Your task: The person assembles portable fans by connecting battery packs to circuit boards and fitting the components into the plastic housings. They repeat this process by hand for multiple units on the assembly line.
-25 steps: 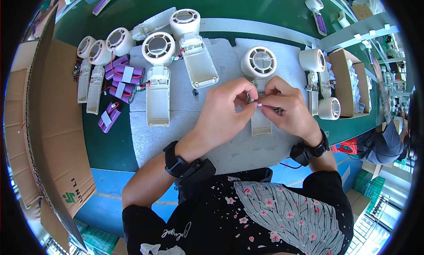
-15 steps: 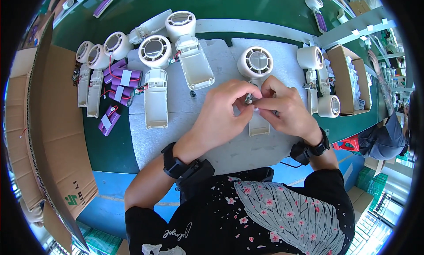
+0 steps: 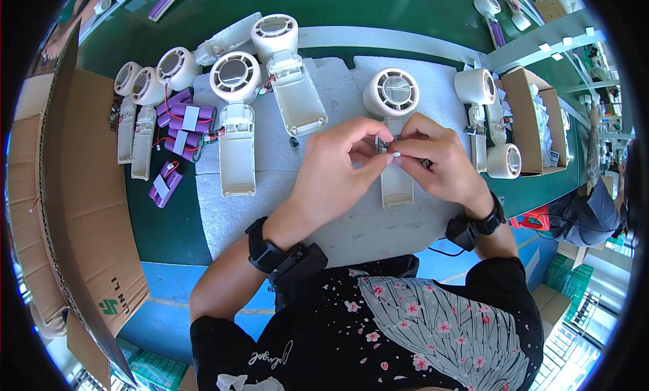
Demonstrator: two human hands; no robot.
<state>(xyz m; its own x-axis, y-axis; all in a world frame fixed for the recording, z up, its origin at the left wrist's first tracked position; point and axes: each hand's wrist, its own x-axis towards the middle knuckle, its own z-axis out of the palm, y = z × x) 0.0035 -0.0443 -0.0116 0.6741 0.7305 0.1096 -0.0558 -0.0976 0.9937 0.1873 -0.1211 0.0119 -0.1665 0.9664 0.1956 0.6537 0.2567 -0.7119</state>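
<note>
Over the middle of the work surface lies a white handheld fan point(image 3: 391, 92), its round head farther off and its hollow handle shell point(image 3: 397, 190) nearer to me. My left hand point(image 3: 337, 164) is closed in a pinch on a small circuit board point(image 3: 380, 146) above the handle. Close against it, my right hand point(image 3: 438, 159) pinches a tiny white connector point(image 3: 397, 155) between thumb and forefinger. The fingertips of both hands nearly meet, and they hide most of the board and the top of the handle.
Left of my hands lie several other opened fans point(image 3: 235, 76) and purple battery packs point(image 3: 193, 118). A small black piece point(image 3: 294, 143) rests on the grey foam mat point(image 3: 314, 218). More fans point(image 3: 474, 86) and a carton point(image 3: 544, 162) of white pieces stand right; a tall cardboard box point(image 3: 101, 188) borders the left.
Both hands have shifted slightly, and the white connector now sits a little higher, nearer the circuit board. At the far right, another person's arm has moved.
</note>
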